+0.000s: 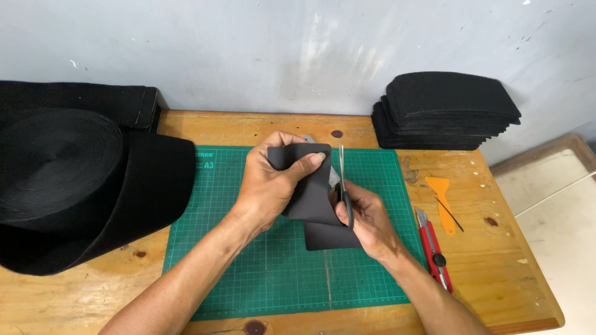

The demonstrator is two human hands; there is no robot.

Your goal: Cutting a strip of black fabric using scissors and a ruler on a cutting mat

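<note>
My left hand (273, 186) grips a folded strip of dark grey rubbery sheet (313, 205) above the green cutting mat (248, 260), thumb pressed on its upper fold. In my right hand (366, 217) I hold a pair of scissors (343, 180); the blades point up along the strip's right edge. The strip's lower end rests on the mat.
A big roll of black felt-like band (74, 186) fills the table's left side. A stack of cut black pieces (444, 111) sits at the back right against the wall. An orange scraper (442, 201) and a red utility knife (433, 248) lie right of the mat, near the wooden table's (484, 279) edge.
</note>
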